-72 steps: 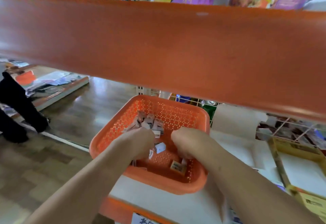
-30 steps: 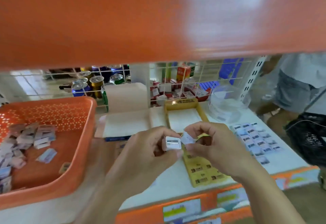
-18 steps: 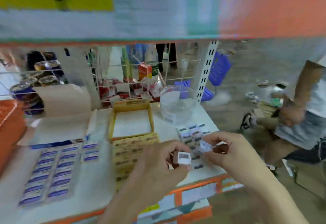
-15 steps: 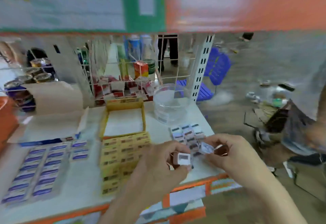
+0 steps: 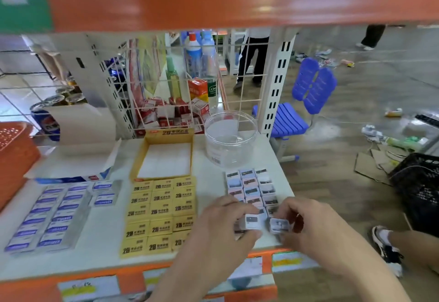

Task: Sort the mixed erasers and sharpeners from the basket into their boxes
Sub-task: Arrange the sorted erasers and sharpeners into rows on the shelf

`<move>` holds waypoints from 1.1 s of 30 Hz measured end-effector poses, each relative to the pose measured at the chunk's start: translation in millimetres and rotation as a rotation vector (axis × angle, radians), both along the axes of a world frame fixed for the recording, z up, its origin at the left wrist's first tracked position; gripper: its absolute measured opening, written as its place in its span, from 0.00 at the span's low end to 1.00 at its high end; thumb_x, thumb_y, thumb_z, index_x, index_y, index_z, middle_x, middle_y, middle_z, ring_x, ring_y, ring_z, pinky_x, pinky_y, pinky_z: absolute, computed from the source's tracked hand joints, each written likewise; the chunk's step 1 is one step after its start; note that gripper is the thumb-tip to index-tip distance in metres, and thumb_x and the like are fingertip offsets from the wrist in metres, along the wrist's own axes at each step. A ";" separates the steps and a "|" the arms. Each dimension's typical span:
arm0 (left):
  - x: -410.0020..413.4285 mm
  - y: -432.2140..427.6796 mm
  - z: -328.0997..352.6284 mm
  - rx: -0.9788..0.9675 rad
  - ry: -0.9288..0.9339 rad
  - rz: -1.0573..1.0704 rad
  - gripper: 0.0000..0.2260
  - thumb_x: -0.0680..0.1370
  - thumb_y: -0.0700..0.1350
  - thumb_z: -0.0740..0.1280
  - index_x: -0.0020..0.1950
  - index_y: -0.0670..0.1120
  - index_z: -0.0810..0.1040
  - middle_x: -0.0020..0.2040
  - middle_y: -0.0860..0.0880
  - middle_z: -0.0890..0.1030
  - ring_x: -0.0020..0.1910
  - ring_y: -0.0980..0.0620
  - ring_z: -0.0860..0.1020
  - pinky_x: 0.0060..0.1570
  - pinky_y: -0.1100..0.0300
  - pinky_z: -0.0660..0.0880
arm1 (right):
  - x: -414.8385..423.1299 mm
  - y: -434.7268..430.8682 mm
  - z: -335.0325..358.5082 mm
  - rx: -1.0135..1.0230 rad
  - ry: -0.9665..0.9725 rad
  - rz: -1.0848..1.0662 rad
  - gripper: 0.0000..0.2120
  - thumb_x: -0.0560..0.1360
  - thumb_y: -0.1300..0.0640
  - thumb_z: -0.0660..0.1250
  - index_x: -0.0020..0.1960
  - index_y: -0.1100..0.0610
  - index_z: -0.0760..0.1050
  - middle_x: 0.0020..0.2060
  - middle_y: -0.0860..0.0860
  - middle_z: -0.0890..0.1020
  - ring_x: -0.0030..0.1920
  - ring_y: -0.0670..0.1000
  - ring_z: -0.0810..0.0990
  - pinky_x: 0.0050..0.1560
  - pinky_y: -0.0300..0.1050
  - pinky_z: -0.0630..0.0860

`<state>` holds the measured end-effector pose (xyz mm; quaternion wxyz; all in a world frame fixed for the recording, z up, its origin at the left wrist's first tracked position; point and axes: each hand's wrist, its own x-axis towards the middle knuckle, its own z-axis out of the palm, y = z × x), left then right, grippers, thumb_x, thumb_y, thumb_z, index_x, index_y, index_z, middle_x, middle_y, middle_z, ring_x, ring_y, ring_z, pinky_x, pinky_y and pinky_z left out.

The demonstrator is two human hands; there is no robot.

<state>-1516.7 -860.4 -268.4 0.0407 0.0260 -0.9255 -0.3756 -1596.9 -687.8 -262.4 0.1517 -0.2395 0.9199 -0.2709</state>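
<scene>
Orange basket (image 5: pixel 14 156) is sitting way off at the left edge now, since both hands are coming over from it to the right end of the counter (image 5: pixel 209 183) and dropping toward the near end of the sharpener rows (image 5: pixel 251 186). Left hand (image 5: pixel 223 228) is pinching a pale sharpener (image 5: pixel 250 221), and right hand (image 5: pixel 316 230) is pinching a second sharpener (image 5: pixel 279 225), blade side up, just beside it. I'm guessing both are joining those rows next, so sorting is moving along and neither is in a box yet.
</scene>
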 end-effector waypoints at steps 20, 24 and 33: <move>-5.5 15.6 -17.5 -0.195 0.052 -0.031 0.22 0.72 0.61 0.69 0.66 0.61 0.75 0.52 0.59 0.63 0.57 0.60 0.62 0.62 0.65 0.62 | -6.5 11.8 -3.0 -0.138 -0.169 0.006 0.09 0.74 0.48 0.68 0.37 0.48 0.82 0.29 0.50 0.78 0.28 0.40 0.70 0.30 0.34 0.66; -6.8 18.1 -17.0 -0.255 0.077 -0.006 0.24 0.72 0.61 0.69 0.67 0.58 0.74 0.53 0.58 0.63 0.58 0.57 0.63 0.64 0.58 0.66 | -8.1 13.8 -5.7 -0.151 -0.166 -0.020 0.08 0.74 0.50 0.69 0.37 0.47 0.82 0.25 0.45 0.75 0.26 0.41 0.69 0.29 0.33 0.66; -5.0 14.8 -16.3 -0.240 -0.018 0.039 0.22 0.75 0.60 0.66 0.68 0.60 0.67 0.55 0.63 0.58 0.64 0.63 0.59 0.68 0.65 0.59 | -8.6 17.5 -13.3 -0.179 -0.071 -0.031 0.11 0.76 0.52 0.67 0.34 0.49 0.77 0.26 0.43 0.75 0.26 0.43 0.68 0.29 0.35 0.64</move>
